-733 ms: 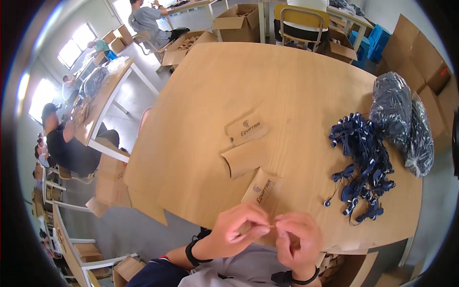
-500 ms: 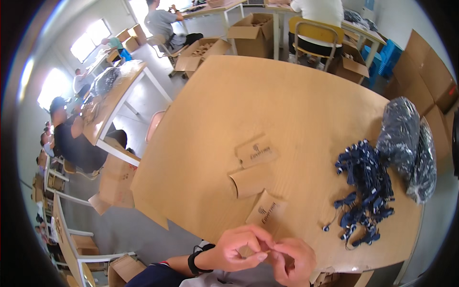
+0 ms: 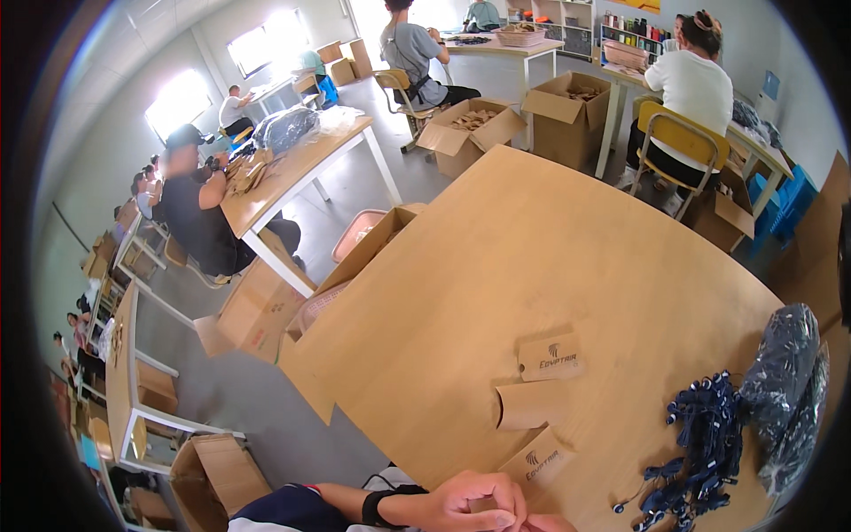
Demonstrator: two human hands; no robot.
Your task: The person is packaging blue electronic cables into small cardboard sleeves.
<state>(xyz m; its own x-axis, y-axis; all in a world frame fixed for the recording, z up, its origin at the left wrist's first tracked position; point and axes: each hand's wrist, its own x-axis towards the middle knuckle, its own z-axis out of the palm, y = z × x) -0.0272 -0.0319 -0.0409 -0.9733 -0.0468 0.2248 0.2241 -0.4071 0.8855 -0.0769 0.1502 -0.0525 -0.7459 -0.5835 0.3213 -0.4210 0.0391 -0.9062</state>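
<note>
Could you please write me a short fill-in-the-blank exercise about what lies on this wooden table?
1. The brown paper sleeves lying near the left hand number ____.
2. The tangled earphones are dark ____.
3. The plastic bags lie at the table's ____ edge.
4. The chair behind the table has a ____ backrest.

Missing words: three; blue; right; yellow

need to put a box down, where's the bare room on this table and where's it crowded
The far half of the wooden table is bare, from the kraft sleeves out to the far edge. The near left corner, left of the sleeves, is free too. It is crowded near right: blue earphones, the dark plastic bag, and the left hand at the near edge.
</note>
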